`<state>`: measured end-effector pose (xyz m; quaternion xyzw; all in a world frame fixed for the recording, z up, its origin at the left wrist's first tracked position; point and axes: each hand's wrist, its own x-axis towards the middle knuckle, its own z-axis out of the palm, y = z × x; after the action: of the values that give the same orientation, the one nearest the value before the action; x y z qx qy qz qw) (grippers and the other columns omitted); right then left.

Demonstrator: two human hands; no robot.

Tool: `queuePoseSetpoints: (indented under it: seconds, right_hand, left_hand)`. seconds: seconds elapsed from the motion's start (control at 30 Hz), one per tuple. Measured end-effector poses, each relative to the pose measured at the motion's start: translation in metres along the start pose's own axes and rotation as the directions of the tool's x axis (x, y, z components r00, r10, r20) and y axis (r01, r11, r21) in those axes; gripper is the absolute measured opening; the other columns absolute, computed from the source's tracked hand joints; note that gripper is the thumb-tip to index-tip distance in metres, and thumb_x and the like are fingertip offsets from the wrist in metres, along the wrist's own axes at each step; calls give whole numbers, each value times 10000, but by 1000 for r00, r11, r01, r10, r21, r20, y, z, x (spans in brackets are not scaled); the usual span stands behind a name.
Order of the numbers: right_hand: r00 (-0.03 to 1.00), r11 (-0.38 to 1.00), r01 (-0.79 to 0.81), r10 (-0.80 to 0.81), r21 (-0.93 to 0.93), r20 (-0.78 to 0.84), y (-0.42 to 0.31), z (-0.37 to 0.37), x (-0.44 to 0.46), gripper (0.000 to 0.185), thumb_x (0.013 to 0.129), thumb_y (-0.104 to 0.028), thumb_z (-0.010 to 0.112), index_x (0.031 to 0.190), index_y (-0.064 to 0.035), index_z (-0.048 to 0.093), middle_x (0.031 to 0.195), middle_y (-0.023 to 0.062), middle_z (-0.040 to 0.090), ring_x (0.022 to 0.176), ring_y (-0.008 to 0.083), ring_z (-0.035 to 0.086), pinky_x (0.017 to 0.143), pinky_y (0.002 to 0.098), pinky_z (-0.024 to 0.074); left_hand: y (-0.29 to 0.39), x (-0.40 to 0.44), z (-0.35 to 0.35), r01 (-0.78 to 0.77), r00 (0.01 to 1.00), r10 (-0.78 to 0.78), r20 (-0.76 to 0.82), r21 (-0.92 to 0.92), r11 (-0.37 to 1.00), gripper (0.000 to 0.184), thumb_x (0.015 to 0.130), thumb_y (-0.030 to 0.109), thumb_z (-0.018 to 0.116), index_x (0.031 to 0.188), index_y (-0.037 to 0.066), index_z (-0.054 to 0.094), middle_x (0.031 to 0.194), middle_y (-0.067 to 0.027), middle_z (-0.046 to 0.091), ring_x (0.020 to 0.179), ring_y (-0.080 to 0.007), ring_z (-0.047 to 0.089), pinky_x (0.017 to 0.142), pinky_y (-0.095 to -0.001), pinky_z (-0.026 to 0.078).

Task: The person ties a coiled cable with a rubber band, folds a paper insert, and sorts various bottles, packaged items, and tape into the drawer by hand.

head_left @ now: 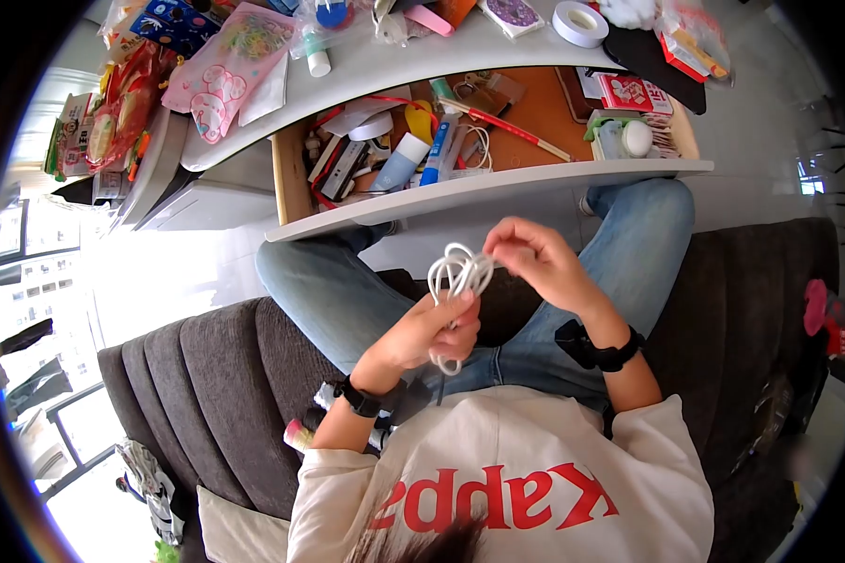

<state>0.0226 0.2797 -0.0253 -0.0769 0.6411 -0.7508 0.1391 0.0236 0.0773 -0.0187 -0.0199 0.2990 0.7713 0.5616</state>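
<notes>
A white cable (460, 269), gathered in loose loops, is held above my lap. My left hand (437, 330) is closed around the lower part of the bundle, and one loop hangs below its fingers. To the right of the loops, my right hand (533, 255) pinches a part of the same cable between thumb and fingers. Its exact grip is slightly blurred. Just beyond my hands, a desk drawer (488, 192) stands pulled out over my knees.
Inside the drawer lie a blue tube (438, 150), a red-and-white stick (516, 129), a white-capped bottle (402, 161) and a clear container (620, 139). The desktop (366, 70) behind carries a tape roll (579, 23) and a pink bag (230, 70). A dark sofa (221, 361) surrounds me.
</notes>
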Motion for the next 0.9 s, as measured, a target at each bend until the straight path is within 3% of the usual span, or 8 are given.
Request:
queuePoseSetpoints:
  seconds: [0.1, 0.2, 0.37, 0.47, 0.6, 0.7, 0.8, 0.9]
  right_hand:
    - [983, 935, 1, -66, -354, -169, -8, 4, 5, 139, 894, -72, 492, 992, 9, 549, 804, 17, 542, 696, 69, 500, 658, 202, 424]
    - [921, 819, 103, -292, -564, -257, 4, 16, 4, 198, 864, -14, 516, 1057, 18, 545, 806, 48, 596, 714, 79, 560, 661, 223, 454]
    - [873, 998, 64, -66, -22, -484, 17, 38, 7, 158, 862, -12, 524, 1001, 48, 574, 871, 105, 657, 774, 100, 611, 678, 218, 470]
    - [892, 998, 24, -48, -59, -450, 22, 42, 6, 167, 874, -20, 508, 1017, 41, 569, 866, 86, 654, 785, 79, 594, 684, 213, 461]
    - [913, 996, 68, -84, -55, -400, 9, 43, 5, 177, 896, -34, 471, 1026, 21, 577, 848, 78, 643, 762, 58, 563, 649, 200, 447]
    - [951, 952, 48, -136, -302, -279, -1, 35, 3, 191, 893, -59, 463, 1026, 11, 581, 881, 123, 648, 775, 201, 627, 865, 350, 421]
    - [945, 871, 148, -265, -469, -193, 3, 34, 3, 207, 875, -55, 466, 1040, -18, 585, 969, 154, 612, 974, 324, 550, 1011, 447, 283]
    - [956, 816, 142, -260, -560, -137, 2, 34, 2, 236, 842, -21, 484, 1057, -26, 580, 1036, 136, 569, 1057, 311, 486, 982, 418, 305]
  left_hand:
    - [-2, 11, 2, -258, 948, 258, -186, 25, 966, 346, 961, 315, 365, 689, 102, 345, 503, 39, 272, 429, -67, 269, 422, -219, 235]
    - [-5, 20, 0, -332, 846, 445, -295, 363, 871, 338, 964, 302, 358, 698, 94, 362, 503, 27, 311, 430, -71, 312, 419, -217, 267]
    - [-7, 26, -2, -252, 822, 466, -328, 525, 813, 226, 941, 208, 429, 950, -2, 513, 547, 23, 407, 440, -56, 360, 405, -218, 313]
    - [-5, 30, 12, -117, 770, 526, -361, 731, 672, 202, 938, 201, 429, 882, 13, 479, 549, 8, 426, 438, -74, 394, 405, -211, 308]
    - [-19, 36, 6, -7, 556, 797, -235, 958, 288, 310, 873, 139, 534, 1118, -7, 410, 726, -72, 571, 511, -108, 513, 444, -246, 418]
    - [-11, 33, 10, -53, 593, 726, -348, 883, 467, 318, 873, 134, 535, 1133, -2, 412, 733, -61, 564, 515, -95, 507, 435, -231, 411]
    - [-5, 28, 4, -7, 675, 631, -382, 852, 523, 326, 839, 106, 552, 1099, 2, 386, 750, -216, 594, 656, -383, 604, 537, -369, 470]
    - [2, 23, 10, 48, 688, 573, -445, 816, 576, 269, 825, 63, 534, 1075, -5, 461, 726, -181, 595, 582, -283, 586, 552, -329, 464]
